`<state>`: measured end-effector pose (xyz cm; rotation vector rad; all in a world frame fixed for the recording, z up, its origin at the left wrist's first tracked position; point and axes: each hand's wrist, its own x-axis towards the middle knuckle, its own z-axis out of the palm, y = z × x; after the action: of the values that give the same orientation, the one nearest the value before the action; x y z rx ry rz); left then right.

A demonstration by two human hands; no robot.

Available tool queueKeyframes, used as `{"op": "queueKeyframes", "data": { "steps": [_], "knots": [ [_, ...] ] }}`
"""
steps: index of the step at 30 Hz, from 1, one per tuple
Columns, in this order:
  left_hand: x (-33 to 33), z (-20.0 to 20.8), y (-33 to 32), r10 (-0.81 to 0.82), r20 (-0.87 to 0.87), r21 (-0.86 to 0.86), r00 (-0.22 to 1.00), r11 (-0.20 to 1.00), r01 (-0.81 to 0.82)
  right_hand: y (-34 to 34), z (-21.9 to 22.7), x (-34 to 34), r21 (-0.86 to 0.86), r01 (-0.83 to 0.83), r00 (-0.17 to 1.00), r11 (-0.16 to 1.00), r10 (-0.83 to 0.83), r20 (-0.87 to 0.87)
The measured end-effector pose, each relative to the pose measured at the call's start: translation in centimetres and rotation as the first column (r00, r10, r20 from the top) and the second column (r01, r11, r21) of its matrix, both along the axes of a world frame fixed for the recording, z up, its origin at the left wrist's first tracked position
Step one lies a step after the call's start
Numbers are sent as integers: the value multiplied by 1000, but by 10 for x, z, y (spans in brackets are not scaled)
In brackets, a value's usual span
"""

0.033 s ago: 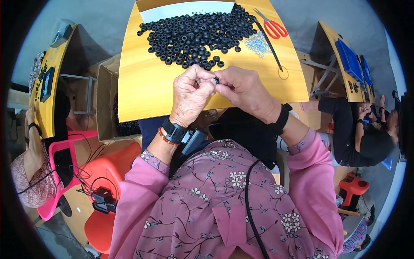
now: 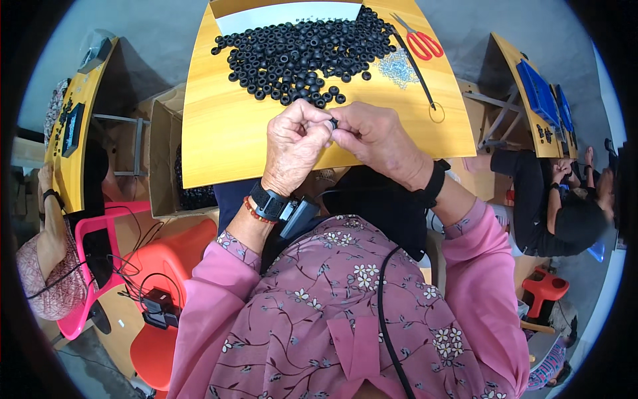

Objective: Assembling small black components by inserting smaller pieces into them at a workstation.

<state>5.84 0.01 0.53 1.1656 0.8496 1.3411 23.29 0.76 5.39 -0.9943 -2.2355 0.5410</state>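
My left hand (image 2: 296, 136) and my right hand (image 2: 379, 136) meet fingertip to fingertip over the near part of the wooden table (image 2: 226, 146). Both are closed in a pinch on a small black ring-shaped part (image 2: 333, 124), mostly covered by the fingers. Just beyond them spreads a big heap of black rings (image 2: 299, 60), a few lying loose at its near edge. To its right is a small pile of clear, bluish bits (image 2: 397, 68). Beside that pile lies a thin black rod (image 2: 416, 70) with a wire loop (image 2: 436, 113) at its near end.
Red-handled scissors (image 2: 423, 44) lie at the far right of the table. An open box (image 2: 289, 18) stands behind the heap. On the floor at left are a cardboard carton (image 2: 166, 153) and an orange chair (image 2: 166, 259). Other people sit at side tables left and right.
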Motion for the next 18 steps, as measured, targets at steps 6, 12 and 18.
{"op": "queueKeyframes", "data": {
  "steps": [6,12,18],
  "knots": [
    [-4,-4,0,-25,-15,-4,1000,1000,25,0,5,-1,-102,-2,1000,995,4,26],
    [-5,-3,-1,-36,-19,-12,999,999,36,5,6,0,-4,-50,982,999,50,184],
    [0,10,-2,-54,-52,-65,997,997,50,1,22,4,56,-21,960,998,5,280]
  ]
}}
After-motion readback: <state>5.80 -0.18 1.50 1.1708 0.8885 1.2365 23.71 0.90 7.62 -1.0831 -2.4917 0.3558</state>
